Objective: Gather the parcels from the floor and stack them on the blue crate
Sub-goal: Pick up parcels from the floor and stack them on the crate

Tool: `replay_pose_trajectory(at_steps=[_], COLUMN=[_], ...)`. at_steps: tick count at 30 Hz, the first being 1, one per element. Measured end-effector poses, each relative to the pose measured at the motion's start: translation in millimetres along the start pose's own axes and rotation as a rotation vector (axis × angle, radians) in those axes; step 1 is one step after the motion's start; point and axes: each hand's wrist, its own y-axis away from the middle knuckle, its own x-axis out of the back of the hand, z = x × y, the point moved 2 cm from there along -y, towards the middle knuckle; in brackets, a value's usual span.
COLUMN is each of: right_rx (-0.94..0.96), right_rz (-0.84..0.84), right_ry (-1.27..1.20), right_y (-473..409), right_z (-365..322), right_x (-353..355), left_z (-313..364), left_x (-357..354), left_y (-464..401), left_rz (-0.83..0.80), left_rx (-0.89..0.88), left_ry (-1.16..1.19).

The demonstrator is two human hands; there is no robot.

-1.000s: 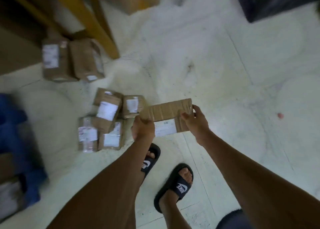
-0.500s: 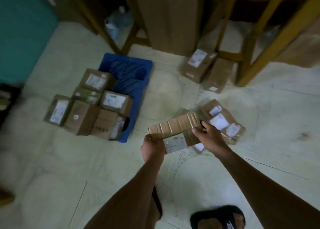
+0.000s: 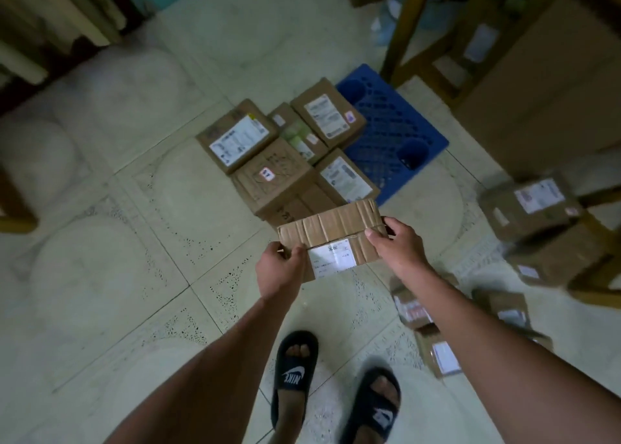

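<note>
Left hand [image 3: 280, 268] and right hand [image 3: 396, 248] each grip one end of a cardboard parcel [image 3: 331, 238], held just in front of the blue crate [image 3: 393, 137], which carries stacked parcels [image 3: 285, 154].

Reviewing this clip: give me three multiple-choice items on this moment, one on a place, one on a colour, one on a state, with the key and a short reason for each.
1. Where is the blue crate?
A. beyond the held parcel, partly covered by boxes
B. on a shelf
C. behind the person's feet

2. What colour are the sandals?
A. white
B. dark with a white logo
C. red

3. How is the held parcel carried?
A. by one hand
B. resting on the floor
C. by both hands, one at each end

Key: 1 A, the crate lies on the floor past the parcel, under the stacked boxes; 2 B, both sandals look dark with white marks; 3 C, left hand and right hand each have a grip on an end.
</note>
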Motion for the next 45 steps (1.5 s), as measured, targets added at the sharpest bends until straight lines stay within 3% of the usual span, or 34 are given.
replay_pose_trajectory(at_steps=[13,20,32,35,40,45], right_rx=[0.116,0.143,0.073,0.028,-0.022,-0.069], right_rz=[-0.307,-0.352,-0.436,-0.402,-0.288,-0.111], right_ry=[0.182,0.236,0.197,0.19,0.092,0.031], right_y=[-120,-158,-164,-164,-147,-118], right_z=[-52,-65,-61,-56,-54,-43], right_x=[-55,-63,-61,-55,-39,-11], left_z=[-7,6,-1,1,13,37], left_x=[-17,-29,-31,-29,-11,-3], left_y=[-66,-94,-102,-99,-86,-80], left_rz=[0.116,0.2,0.143,0.155,0.368,0.2], left_rx=[0.285,0.389,0.46,0.46,0.258,-0.065], left_ry=[0.259,0.358,0.321,0.213,-0.073,-0.291])
